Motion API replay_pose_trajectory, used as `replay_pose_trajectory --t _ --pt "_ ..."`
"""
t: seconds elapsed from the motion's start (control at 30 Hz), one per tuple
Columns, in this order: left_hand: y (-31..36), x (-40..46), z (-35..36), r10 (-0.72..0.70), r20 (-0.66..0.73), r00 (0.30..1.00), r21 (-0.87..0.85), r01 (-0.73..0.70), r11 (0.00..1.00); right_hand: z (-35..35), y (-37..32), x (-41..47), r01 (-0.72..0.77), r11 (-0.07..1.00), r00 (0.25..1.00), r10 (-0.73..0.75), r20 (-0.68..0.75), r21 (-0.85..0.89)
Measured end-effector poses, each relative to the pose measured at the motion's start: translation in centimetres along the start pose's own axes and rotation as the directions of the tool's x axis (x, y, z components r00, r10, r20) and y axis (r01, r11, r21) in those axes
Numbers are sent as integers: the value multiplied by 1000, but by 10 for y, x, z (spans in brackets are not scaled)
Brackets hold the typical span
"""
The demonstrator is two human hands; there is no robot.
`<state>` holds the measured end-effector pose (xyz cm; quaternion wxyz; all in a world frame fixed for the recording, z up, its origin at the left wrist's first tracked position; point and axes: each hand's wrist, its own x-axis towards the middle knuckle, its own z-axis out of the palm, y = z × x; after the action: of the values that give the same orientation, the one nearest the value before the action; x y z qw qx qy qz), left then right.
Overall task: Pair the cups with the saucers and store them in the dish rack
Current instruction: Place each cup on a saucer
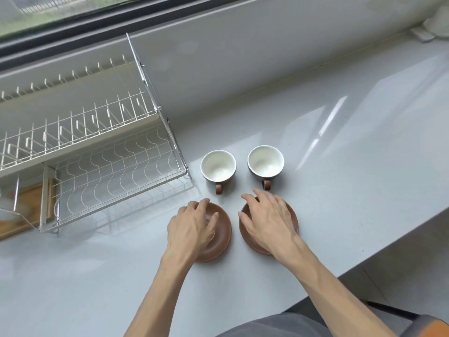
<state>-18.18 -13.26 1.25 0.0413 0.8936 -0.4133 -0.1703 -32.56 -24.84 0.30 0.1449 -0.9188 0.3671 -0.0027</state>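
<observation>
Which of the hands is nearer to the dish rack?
Left. The left hand rests on the left saucer, just right of the dish rack. The right hand lies on the right saucer, farther away.

A pale grey glossy table (328, 166) runs beneath a window. On it, at the left, stands a white wire dish rack (97, 154). Just right of the rack sit two upright cups, the left cup (218, 166) and right cup (265, 162), with brown handles toward the viewer. Nearer lie two brown saucers, the left saucer (222, 233) and right saucer (292, 218), side by side, apart.
</observation>
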Motion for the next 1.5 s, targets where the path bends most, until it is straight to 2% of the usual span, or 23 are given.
replay_pose_trajectory --t 0.17,0.27,0.4,0.5,0.67,0.8,0.87,0.93,1.03,1.2,1.5 --pt "34 22 12 146 -201 969 -72 -164 984 0 28 15 -59 998 984 62 -165 21" --pt "55 41 19 165 -282 945 -107 -202 973 -3 45 25 -92 994 968 102 -229 51" --pt "84 62 21 136 -310 941 -180 -198 964 -3 62 42 -131 984 951 159 -265 117" --pt "101 72 21 95 -299 949 -298 -188 936 -2 71 54 -160 965 949 208 -236 205" --pt "118 92 24 -33 -195 980 -576 -87 813 -2 83 74 -242 882 949 302 -91 405" --pt "124 108 20 -148 73 986 -790 148 596 -3 87 90 -327 773 929 369 34 543" --pt "125 114 18 -172 196 965 -843 256 473 -3 90 97 -383 734 914 389 115 562" --pt "125 120 17 -172 270 947 -856 318 408 -3 93 103 -433 702 896 402 186 565" --pt "125 125 16 -145 339 929 -850 369 375 -3 96 108 -486 626 868 425 255 610" --pt "126 131 15 -140 400 906 -857 424 292 1 103 113 -511 514 843 456 285 689" --pt "124 117 12 -93 349 932 -883 361 300 -13 102 99 -478 490 853 458 252 729"
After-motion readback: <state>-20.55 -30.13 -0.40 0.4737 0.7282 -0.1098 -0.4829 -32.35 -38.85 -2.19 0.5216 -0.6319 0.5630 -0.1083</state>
